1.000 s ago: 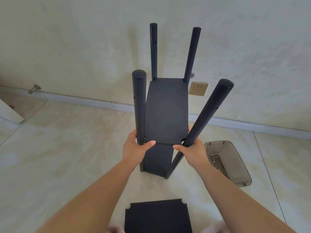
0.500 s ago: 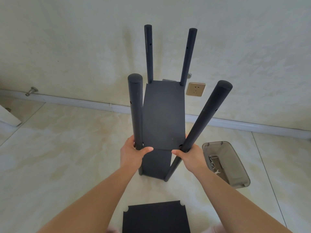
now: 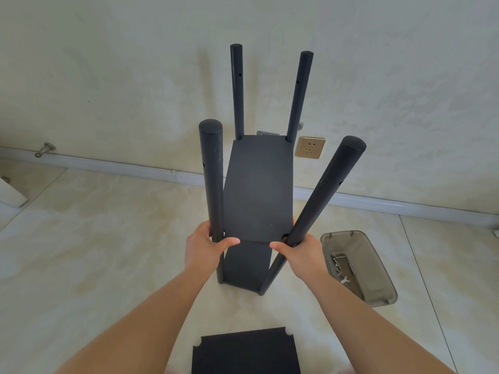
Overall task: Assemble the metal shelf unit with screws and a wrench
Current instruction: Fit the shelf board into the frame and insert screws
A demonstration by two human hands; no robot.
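Four black poles, two fitted panels: shelf unit upright on floor.
Left hand grips the near-left pole; right hand grips the near-right pole, thumbs laid on the upper panel's near edge. Spare panel lies flat at 6 o'clock. Grey bin at 3 o'clock holds a small wrench and other hardware too small to identify.

We've got nothing on our arms here, no sleeves at all. Left hand and right hand are bare too. Both forearms show uncovered right down to the frame edge.
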